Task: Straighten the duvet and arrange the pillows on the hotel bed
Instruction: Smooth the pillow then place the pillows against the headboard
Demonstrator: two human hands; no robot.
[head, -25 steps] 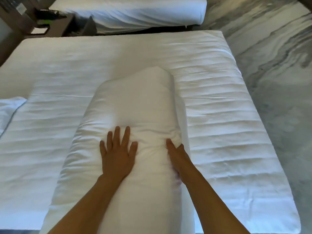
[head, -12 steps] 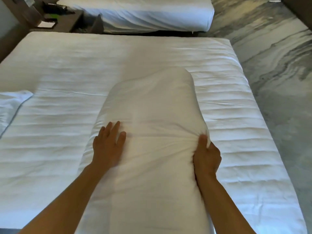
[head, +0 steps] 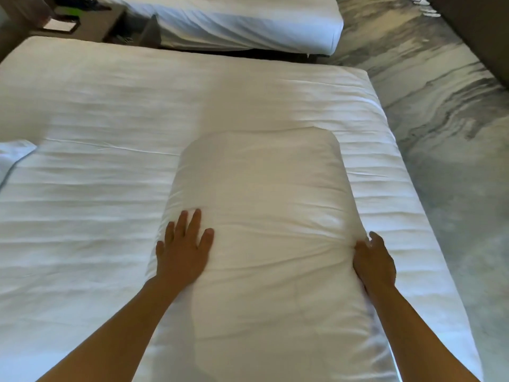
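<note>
A long, plump white pillow (head: 261,202) lies lengthwise on the white bed (head: 110,106), running from the near edge toward the middle. My left hand (head: 183,255) rests flat on the pillow's left side with its fingers spread and straight. My right hand (head: 374,260) is at the pillow's right edge, where its fingers and thumb pinch the cover. Creases in the fabric fan out from that grip. The bed's cover shows shallow wrinkles running across it.
The corner of another white pillow (head: 13,155) shows at the left edge. A second white bed (head: 234,20) stands beyond, with a dark nightstand (head: 82,23) at the top left. Grey patterned carpet (head: 440,133) runs along the right.
The pillow has spread wider and flatter. My left hand slid from its middle to its left side, and my right hand moved out to the right edge and took hold of the cover.
</note>
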